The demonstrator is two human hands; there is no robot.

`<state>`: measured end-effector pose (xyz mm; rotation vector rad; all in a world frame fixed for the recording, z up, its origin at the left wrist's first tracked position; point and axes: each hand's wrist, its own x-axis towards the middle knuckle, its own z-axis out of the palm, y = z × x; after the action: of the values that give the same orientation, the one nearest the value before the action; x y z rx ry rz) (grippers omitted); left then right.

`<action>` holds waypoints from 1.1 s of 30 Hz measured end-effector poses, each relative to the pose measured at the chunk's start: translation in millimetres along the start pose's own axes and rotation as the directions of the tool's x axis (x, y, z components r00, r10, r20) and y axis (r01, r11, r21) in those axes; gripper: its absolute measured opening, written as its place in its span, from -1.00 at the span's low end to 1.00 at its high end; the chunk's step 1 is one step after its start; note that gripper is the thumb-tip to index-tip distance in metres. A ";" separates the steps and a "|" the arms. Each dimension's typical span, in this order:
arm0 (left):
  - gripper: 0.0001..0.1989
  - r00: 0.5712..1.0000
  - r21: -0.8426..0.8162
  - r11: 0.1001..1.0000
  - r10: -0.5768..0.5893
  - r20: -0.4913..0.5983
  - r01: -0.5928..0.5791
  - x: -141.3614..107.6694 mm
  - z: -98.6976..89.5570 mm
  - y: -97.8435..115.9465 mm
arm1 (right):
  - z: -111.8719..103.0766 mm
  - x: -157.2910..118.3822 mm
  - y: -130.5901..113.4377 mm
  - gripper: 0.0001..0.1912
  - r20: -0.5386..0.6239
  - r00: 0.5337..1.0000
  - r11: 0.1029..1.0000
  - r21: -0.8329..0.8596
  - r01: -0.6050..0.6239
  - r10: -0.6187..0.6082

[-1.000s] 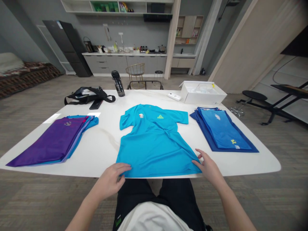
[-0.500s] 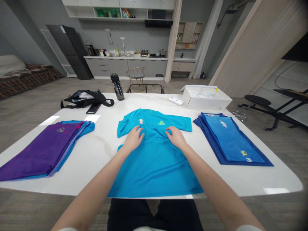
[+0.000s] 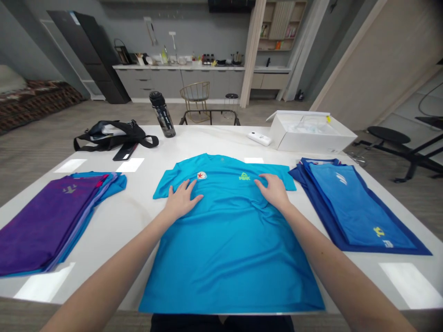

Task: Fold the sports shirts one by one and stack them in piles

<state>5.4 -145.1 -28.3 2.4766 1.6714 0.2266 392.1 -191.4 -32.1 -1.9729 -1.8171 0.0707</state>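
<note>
A turquoise T-shirt (image 3: 224, 249) lies spread face up on the white table (image 3: 131, 230), collar away from me, its hem by the near edge. It shows a round badge and a green logo on the chest, with wrinkles across the middle. My left hand (image 3: 180, 199) rests on the left chest just below the badge, fingers spread. On the right chest, beside the green logo, lies my right hand (image 3: 273, 188), thumb and fingers apart. Neither hand grips the cloth visibly.
Folded purple shirts (image 3: 44, 216) lie left, folded blue shirts (image 3: 360, 203) right. Toward the far edge are a black bag (image 3: 114, 134), a phone (image 3: 125, 151), a bottle (image 3: 162, 115), a white device (image 3: 259, 138) and an open white box (image 3: 311, 138).
My hands have moved apart, the left one spreading its fingers. The shirt's upper part is spread wider and flatter, with its left sleeve drawn out. The view has moved closer to the table.
</note>
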 end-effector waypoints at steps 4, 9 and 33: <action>-0.38 0.987 -0.057 0.997 0.037 -0.156 -0.046 49.6 -9.4 6.9 | -6.6 43.9 7.2 -0.51 -0.012 0.995 0.995 0.011 -0.096 0.096; -0.36 0.998 -0.095 0.995 0.011 -0.056 -0.016 124.3 8.4 13.8 | 11.0 75.6 5.9 -0.43 0.254 0.964 0.996 0.024 -0.086 0.077; -0.48 0.967 -0.014 0.993 -0.119 -0.224 0.119 192.7 26.0 2.8 | 53.4 161.7 -26.3 -0.44 0.123 0.986 0.993 -0.035 -0.113 0.117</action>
<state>84.4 31.8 -44.7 2.4153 1.8974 0.5095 370.4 -20.5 -28.0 -2.1354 -1.7872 0.2098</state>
